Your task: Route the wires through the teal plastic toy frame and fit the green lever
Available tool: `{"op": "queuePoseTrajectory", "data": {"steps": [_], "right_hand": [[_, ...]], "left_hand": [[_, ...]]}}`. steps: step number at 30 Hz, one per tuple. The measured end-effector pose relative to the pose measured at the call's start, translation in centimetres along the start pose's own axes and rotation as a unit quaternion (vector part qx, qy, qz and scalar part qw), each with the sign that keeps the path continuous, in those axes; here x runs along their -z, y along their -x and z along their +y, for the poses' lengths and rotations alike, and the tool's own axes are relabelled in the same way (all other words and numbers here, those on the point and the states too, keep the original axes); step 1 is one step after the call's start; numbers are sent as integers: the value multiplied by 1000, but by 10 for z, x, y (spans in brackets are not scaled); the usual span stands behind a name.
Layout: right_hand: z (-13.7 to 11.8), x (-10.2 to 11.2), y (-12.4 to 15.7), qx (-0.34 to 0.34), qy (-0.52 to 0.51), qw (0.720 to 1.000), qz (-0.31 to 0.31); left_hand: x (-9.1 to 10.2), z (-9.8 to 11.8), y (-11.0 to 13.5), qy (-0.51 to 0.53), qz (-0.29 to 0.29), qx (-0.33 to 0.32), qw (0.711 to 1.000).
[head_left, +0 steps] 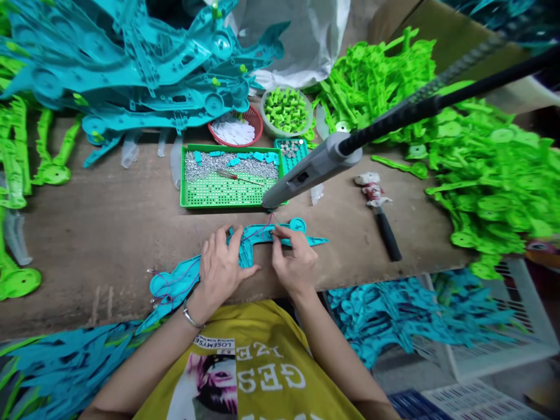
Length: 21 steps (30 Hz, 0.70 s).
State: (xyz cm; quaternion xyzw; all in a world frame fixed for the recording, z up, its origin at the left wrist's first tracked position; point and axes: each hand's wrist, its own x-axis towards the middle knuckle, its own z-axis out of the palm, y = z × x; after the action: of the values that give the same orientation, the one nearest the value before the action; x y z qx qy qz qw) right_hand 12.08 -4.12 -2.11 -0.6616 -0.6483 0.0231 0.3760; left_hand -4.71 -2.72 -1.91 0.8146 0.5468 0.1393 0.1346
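Note:
A long blue plastic shell (175,280) lies slanted on the table, its hollow side up. Thin reddish-purple wires run along it, with small metal ends at its left part. My left hand (219,262) rests flat over the middle of the shell, fingers stretched and thumb apart. Over the right part, my right hand (295,259) is closed in a pinch at the shell's inside; what sits between the fingertips is too small to make out. Just above them, the tip of a grey electric screwdriver (306,175) hangs from a black cable.
Behind the shell stands a green tray (231,201) with screws, small blue pieces and a red-handled screwdriver (238,178). A red basket (258,122), a bowl of green pieces (286,111) and a hammer (385,230) are nearby. Piles of blue shells (144,70) and green parts (494,169) flank the table.

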Motion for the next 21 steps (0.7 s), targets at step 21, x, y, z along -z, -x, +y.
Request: {"op": "queuePoseTrajectory", "data": {"steps": [21], "right_hand": [[14, 13, -26, -122, -87, 987, -51]], "left_hand": [[26, 16, -20, 103, 2, -29, 994]]}}
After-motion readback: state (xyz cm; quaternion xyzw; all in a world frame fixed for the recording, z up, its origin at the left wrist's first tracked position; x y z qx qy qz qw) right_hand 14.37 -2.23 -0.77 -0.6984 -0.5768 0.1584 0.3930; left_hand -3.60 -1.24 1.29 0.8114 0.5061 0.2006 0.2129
